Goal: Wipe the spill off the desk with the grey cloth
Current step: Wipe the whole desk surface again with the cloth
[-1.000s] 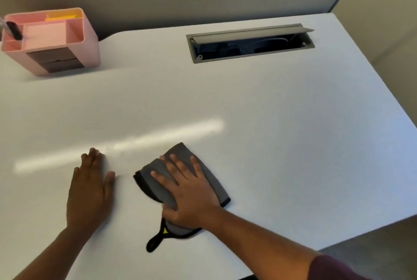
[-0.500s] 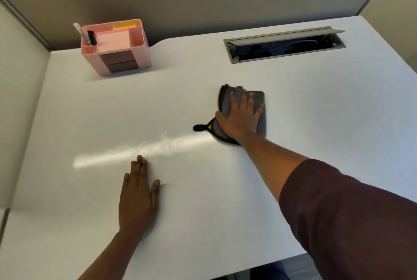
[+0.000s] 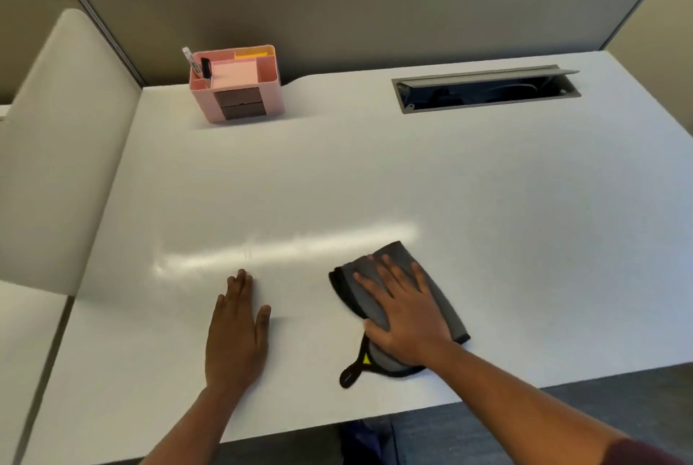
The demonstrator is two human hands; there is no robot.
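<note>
The grey cloth, folded and edged in black with a black loop at its near end, lies flat on the white desk near the front edge. My right hand presses down on it with fingers spread. My left hand rests palm-down on the bare desk to the left of the cloth, holding nothing. A bright streak of reflected light crosses the desk just beyond both hands. I cannot make out any liquid on the surface.
A pink desk organiser with pens and notes stands at the back left. An open grey cable tray is cut into the desk at the back right. Partition walls close the back and left. The desk's front edge runs just below my forearms.
My right hand has pulled the cloth back from the middle of the desk toward the front edge. My left hand has stayed flat in the same spot.
</note>
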